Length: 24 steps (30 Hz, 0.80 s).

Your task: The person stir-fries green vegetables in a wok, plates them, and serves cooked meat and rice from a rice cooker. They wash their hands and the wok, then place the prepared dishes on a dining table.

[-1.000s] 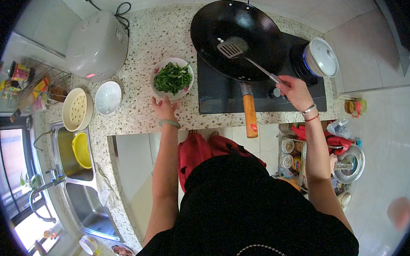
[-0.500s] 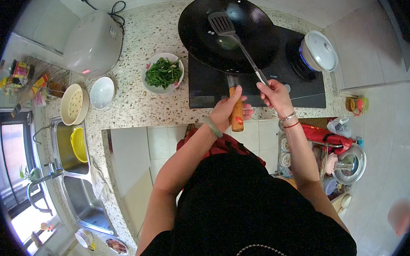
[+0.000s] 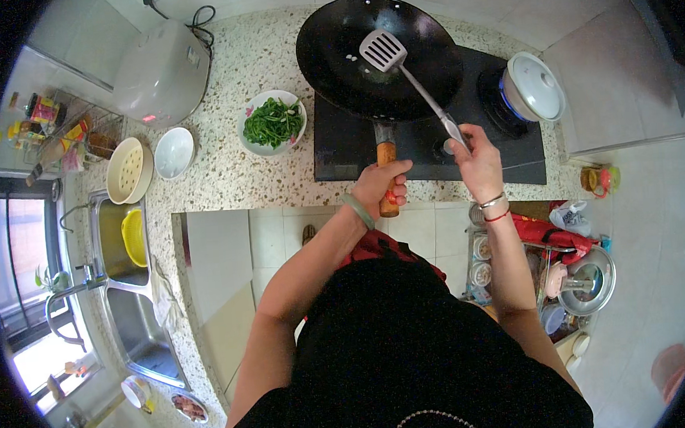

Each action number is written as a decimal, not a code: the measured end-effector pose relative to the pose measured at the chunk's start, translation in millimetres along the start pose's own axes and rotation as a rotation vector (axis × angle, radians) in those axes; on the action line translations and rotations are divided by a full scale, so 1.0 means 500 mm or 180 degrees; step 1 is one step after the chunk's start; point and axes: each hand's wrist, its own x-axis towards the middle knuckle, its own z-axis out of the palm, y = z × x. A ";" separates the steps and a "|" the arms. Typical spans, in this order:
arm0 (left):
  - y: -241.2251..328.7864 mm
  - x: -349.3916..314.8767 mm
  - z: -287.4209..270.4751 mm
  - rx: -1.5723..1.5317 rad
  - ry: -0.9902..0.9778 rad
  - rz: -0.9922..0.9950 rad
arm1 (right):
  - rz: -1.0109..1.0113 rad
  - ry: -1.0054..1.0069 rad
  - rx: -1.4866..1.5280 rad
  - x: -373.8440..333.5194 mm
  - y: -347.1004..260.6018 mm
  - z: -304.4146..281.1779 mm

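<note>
A large black wok sits on the black cooktop, with a little moisture and a few pale bits inside. My left hand is closed round its wooden handle, with the thumb pointing right. My right hand grips the end of a slotted spatula. The spatula's head hangs over the middle of the wok, its slotted face turned up; I cannot tell whether it touches the metal. Left of the cooktop stands a white plate heaped with cooked leafy greens.
A white lidded pot stands on the right burner, with a blue glow beside it. On the left are a rice cooker, a white bowl, a cream perforated basket and a double sink holding a yellow colander. Shelves stand at right.
My left fingers have closed round the wok handle, where they were looser before. My right hand has shifted right and slightly down, and the spatula's head has turned.
</note>
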 end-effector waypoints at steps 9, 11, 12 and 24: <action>-0.020 -0.040 -0.016 -0.0214 -0.0232 0.0158 | -0.0494 0.0020 -0.0645 0.020 -0.038 -0.120; -0.022 -0.056 -0.022 -0.0258 -0.0316 0.0118 | -0.0493 -0.0095 -0.0791 0.015 -0.065 -0.137; -0.022 -0.063 -0.026 -0.0273 -0.0361 0.0107 | -0.0467 -0.0160 -0.0756 0.013 -0.076 -0.142; -0.035 -0.158 -0.083 -0.0412 -0.0786 -0.0020 | -0.0316 -0.0738 -0.0761 -0.007 -0.198 -0.126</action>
